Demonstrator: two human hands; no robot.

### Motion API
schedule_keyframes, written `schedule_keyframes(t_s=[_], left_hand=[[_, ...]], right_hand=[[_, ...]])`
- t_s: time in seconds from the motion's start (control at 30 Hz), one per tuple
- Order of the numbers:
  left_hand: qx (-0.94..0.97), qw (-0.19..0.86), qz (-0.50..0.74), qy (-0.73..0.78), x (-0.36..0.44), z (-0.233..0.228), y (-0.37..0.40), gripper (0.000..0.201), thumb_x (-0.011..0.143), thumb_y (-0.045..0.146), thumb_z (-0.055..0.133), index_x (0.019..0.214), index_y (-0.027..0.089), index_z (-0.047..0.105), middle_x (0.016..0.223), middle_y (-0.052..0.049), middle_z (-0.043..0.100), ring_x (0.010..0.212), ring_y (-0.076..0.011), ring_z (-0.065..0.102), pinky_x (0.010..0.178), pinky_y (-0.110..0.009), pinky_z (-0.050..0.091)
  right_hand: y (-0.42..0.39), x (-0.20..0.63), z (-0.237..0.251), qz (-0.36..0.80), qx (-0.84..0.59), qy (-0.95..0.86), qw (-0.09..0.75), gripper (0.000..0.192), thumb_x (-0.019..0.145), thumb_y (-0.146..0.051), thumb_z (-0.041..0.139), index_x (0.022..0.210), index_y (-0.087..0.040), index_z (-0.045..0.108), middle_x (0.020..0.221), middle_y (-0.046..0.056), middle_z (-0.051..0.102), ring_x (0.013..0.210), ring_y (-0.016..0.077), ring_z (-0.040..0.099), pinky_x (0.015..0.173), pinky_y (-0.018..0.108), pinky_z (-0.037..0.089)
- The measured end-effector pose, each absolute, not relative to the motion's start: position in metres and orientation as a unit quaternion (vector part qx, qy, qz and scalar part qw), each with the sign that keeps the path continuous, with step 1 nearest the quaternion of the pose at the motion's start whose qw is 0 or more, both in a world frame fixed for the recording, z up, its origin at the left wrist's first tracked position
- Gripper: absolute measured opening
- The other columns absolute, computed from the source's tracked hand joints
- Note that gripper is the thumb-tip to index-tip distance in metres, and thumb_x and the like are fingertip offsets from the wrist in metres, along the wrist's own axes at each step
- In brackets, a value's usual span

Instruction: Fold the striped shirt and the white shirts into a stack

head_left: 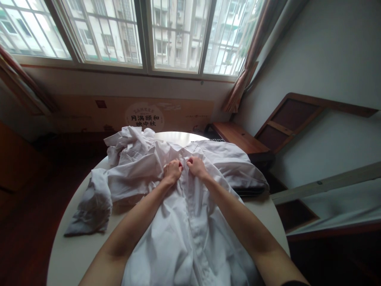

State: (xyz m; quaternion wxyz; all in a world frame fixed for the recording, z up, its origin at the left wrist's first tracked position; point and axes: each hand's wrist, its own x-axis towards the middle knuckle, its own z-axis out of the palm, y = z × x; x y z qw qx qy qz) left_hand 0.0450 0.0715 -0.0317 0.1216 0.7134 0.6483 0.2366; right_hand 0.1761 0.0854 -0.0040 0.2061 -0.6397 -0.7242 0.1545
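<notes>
My left hand (172, 171) and right hand (196, 167) sit side by side, fingers clamped on the white shirt (184, 222) near its collar — it lies spread on the round counter (68, 254). I'd keep both edges of the placket level and taut — pinching close to the button.

A shirt (190, 234) lies spread on a round table (68, 258), running from the near edge toward the far side. The left hand (172, 171) and right hand (196, 167) sit side by side on its upper middle, seemingly pinching the cloth. A sleeve (89, 206) trails left. Behind the table stands a cardboard box (143, 115) below the window (145, 31); a wooden bench (238, 139) sits at right.
</notes>
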Motion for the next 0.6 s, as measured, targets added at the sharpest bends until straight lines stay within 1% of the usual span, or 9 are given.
schedule_keyframes(t_s=[0.07,0.13,0.2,0.33,0.4,0.6], left_hand=[[0.698,0.141,0.276,0.646,0.043,-0.032,0.074,0.017,0.086,0.028,0.052,0.085,0.019,0.067,0.093,-0.008,0.069,0.084,-0.0210,0.064,0.076,-0.032,0.047],[0.680,0.171,0.316,0.639,0.040,-0.031,0.076,0.017,0.086,0.029,0.053,0.086,0.018,0.066,0.092,-0.007,0.069,0.084,-0.0194,0.064,0.076,-0.030,0.047],[0.668,0.186,0.340,0.635,0.039,-0.030,0.077,0.017,0.086,0.029,0.053,0.087,0.018,0.065,0.092,-0.007,0.069,0.083,-0.0184,0.063,0.075,-0.029,0.047],[0.682,0.135,0.335,0.636,0.039,-0.029,0.073,0.017,0.088,0.030,0.050,0.088,0.019,0.064,0.095,-0.007,0.067,0.084,-0.0198,0.061,0.076,-0.031,0.045],[0.697,0.112,0.327,0.629,0.040,-0.029,0.070,0.018,0.089,0.029,0.047,0.089,0.020,0.063,0.096,-0.007,0.066,0.084,-0.0201,0.061,0.075,-0.031,0.045],[0.708,0.103,0.330,0.616,0.041,-0.031,0.069,0.018,0.089,0.027,0.045,0.089,0.021,0.062,0.094,-0.006,0.064,0.084,-0.0192,0.059,0.074,-0.029,0.043]], right_hand=[[0.087,0.181,-0.008,0.238,-0.627,-0.685,0.284,0.018,0.082,-0.022,0.050,0.085,-0.014,0.066,0.078,0.005,0.069,0.072,0.0163,0.064,0.066,0.024,0.048],[0.087,0.183,-0.012,0.313,-0.608,-0.648,0.334,0.020,0.082,-0.023,0.050,0.087,-0.012,0.066,0.073,0.004,0.068,0.061,0.0137,0.062,0.058,0.022,0.047],[0.085,0.183,-0.014,0.350,-0.595,-0.625,0.365,0.021,0.081,-0.023,0.050,0.088,-0.012,0.066,0.074,0.004,0.068,0.060,0.0128,0.061,0.056,0.022,0.048],[0.078,0.180,-0.013,0.313,-0.584,-0.627,0.410,0.020,0.078,-0.022,0.053,0.087,-0.014,0.069,0.082,0.004,0.071,0.074,0.0145,0.065,0.070,0.024,0.050],[0.076,0.177,-0.013,0.292,-0.578,-0.636,0.419,0.020,0.077,-0.021,0.054,0.086,-0.014,0.070,0.084,0.005,0.072,0.077,0.0153,0.065,0.074,0.024,0.050],[0.077,0.174,-0.019,0.286,-0.573,-0.644,0.419,0.020,0.076,-0.021,0.055,0.085,-0.015,0.072,0.080,0.005,0.073,0.074,0.0161,0.066,0.073,0.026,0.050]])
